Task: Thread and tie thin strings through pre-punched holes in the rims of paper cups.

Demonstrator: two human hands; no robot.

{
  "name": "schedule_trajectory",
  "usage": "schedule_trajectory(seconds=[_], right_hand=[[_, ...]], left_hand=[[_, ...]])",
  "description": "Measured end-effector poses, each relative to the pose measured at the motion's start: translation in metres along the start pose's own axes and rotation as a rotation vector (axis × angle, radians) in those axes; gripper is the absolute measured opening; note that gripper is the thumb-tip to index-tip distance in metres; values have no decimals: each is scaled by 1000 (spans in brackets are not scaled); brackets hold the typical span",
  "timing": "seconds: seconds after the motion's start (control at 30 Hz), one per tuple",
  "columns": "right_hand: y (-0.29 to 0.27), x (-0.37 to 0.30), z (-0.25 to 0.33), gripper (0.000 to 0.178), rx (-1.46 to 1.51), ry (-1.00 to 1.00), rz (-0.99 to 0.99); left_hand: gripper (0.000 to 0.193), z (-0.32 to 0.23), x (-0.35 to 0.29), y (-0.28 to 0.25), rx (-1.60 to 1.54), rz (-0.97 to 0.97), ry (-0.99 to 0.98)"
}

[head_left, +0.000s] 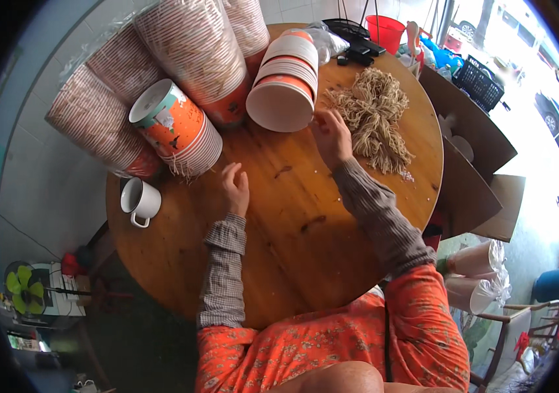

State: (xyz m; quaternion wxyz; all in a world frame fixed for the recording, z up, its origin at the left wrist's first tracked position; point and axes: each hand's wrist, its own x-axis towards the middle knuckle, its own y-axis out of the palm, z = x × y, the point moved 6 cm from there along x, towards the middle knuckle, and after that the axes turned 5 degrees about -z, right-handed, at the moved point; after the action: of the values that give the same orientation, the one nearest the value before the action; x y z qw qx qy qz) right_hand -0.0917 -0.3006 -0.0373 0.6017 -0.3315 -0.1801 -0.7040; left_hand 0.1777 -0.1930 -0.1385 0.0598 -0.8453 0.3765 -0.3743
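On the round wooden table (pixel 273 255), a paper-bucket stack (pixel 281 108) lay sideways at twelve o'clock, a beige string bundle (pixel 378 118) at two; a bump could have rolled the stack. The right hand (pixel 334 139) sat curled beside it, contact unclear; the left hand (pixel 235 190), half-open, held nothing

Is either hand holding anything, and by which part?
Left hand: nothing held. Right hand: beside the rim of a paper cup stack; whether it grips cannot be told.
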Motion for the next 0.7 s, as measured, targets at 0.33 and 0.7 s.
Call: schedule_trajectory(seconds=[0.33,0.7], right_hand=[[44,38,-52,16,-293,-171,-169],[56,37,-50,40,-289,-187,-69]], left_hand=[[16,-35,-8,19,107,59,127],[17,-28,-2,18,140,160,50]])
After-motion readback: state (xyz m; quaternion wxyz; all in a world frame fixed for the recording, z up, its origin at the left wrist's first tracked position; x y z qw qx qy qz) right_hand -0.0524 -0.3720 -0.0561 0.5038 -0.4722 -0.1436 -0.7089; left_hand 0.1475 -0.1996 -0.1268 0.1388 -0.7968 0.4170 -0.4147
